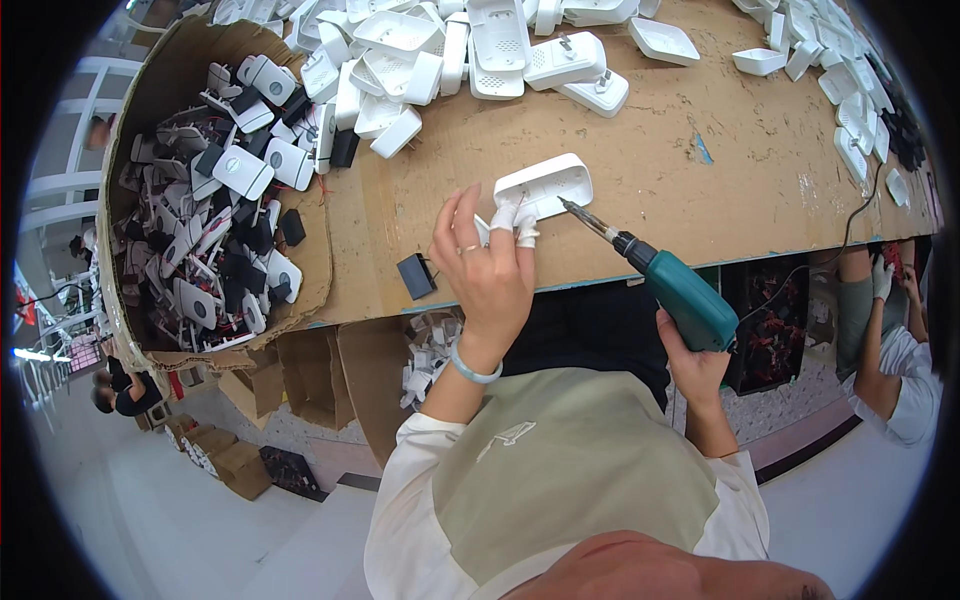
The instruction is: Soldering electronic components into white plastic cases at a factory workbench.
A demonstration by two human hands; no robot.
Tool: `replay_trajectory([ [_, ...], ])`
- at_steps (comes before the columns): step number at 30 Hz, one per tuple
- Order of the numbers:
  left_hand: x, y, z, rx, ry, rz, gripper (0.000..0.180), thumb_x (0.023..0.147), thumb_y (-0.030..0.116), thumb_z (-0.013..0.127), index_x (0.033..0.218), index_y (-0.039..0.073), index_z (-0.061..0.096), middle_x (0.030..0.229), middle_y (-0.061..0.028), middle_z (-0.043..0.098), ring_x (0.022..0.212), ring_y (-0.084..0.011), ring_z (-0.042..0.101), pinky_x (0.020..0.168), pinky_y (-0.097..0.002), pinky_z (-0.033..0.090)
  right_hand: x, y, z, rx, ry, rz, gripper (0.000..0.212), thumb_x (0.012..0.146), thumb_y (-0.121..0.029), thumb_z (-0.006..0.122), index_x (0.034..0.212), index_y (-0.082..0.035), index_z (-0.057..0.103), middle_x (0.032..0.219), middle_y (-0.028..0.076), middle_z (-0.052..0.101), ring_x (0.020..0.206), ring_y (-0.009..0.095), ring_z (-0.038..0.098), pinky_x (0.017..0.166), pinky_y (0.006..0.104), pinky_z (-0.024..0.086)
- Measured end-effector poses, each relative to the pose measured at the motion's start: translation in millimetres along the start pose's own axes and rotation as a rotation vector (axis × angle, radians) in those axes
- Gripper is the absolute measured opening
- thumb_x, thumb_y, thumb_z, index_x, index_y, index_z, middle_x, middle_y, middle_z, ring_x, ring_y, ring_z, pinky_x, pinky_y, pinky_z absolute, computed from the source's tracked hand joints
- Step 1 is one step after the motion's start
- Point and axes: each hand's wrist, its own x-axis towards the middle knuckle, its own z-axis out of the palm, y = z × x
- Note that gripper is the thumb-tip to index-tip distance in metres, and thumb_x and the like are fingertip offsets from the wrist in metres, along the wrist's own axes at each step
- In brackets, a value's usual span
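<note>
White plastic housing shell [548,183] is lying hollow side up at the fingertips of your left hand [490,275]. Your left thumb and index finger, both wearing white finger cots [527,232], are meeting at its near wall; whether they are pinching or merely touching it is not showing here. Your other left fingers are extending loosely. Your right hand [695,365] is gripping a green corded power tool [690,300], probably an electric screwdriver, near right of the shell, its slim tip pointing at the shell; contact is unclear.

To work well, you should be bracing that wall firmly, holding your covered fingertips out of the tip's line, and squaring the tip to its spot before pressing.

Near left of the shell, a small black box [415,277] is sitting beside your left hand. Farther left of it, a cardboard box [318,225] is holding white and black parts [242,172]. Beyond it, more white shells [500,35] are lying heaped.
</note>
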Motion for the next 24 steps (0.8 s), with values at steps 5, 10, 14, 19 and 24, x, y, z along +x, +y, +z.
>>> replay_trajectory([
  [5, -14, -4, -22, -0.151, -0.005, -0.021, 0.031, 0.076, 0.009, 0.081, 0.105, 0.003, 0.073, 0.129, -0.0165, 0.059, 0.121, -0.0369, 0.051, 0.096, -0.0448, 0.043, 0, -4, -4, -0.039, -0.003, 0.026, 0.017, 0.081, 0.005, 0.074, 0.098, 0.005, 0.071, 0.088, 0.008, 0.069, 0.075, 0.012, 0.066, 0.069, 0.0245, 0.051],
  [10, -16, -8, -22, -0.227, -0.020, 0.009, 0.024, 0.076, 0.002, 0.078, 0.100, 0.005, 0.076, 0.104, -0.0086, 0.068, 0.096, -0.0295, 0.061, 0.083, -0.0392, 0.047, 4, -2, 1, -0.007, -0.013, 0.018, 0.018, 0.080, 0.005, 0.075, 0.098, 0.005, 0.071, 0.088, 0.008, 0.069, 0.076, 0.012, 0.066, 0.070, 0.0248, 0.051],
  [14, -5, -7, -15, -0.198, 0.032, -0.025, 0.026, 0.079, 0.000, 0.077, 0.104, 0.007, 0.078, 0.088, -0.0083, 0.068, 0.077, -0.0261, 0.062, 0.071, -0.0359, 0.047, 12, 1, 5, -0.006, -0.040, -0.053, 0.018, 0.081, 0.005, 0.075, 0.098, 0.004, 0.070, 0.088, 0.008, 0.069, 0.077, 0.012, 0.065, 0.070, 0.0247, 0.051],
  [19, -6, -8, 3, -0.207, 0.030, -0.148, 0.027, 0.080, 0.000, 0.075, 0.107, 0.006, 0.078, 0.089, -0.0093, 0.067, 0.077, -0.0268, 0.062, 0.072, -0.0355, 0.049, 19, -2, 10, -0.022, -0.086, -0.025, 0.017, 0.080, 0.005, 0.074, 0.097, 0.004, 0.069, 0.088, 0.008, 0.069, 0.076, 0.012, 0.064, 0.070, 0.0248, 0.051],
  [24, -3, -6, 6, -0.092, 0.032, -0.072, 0.020, 0.074, 0.004, 0.074, 0.093, 0.000, 0.074, 0.095, -0.0108, 0.065, 0.089, -0.0294, 0.060, 0.085, -0.0422, 0.046, 24, -2, 12, -0.095, -0.130, -0.093, 0.022, 0.079, 0.006, 0.074, 0.100, 0.004, 0.069, 0.088, 0.011, 0.070, 0.074, 0.014, 0.066, 0.070, 0.0254, 0.051],
])
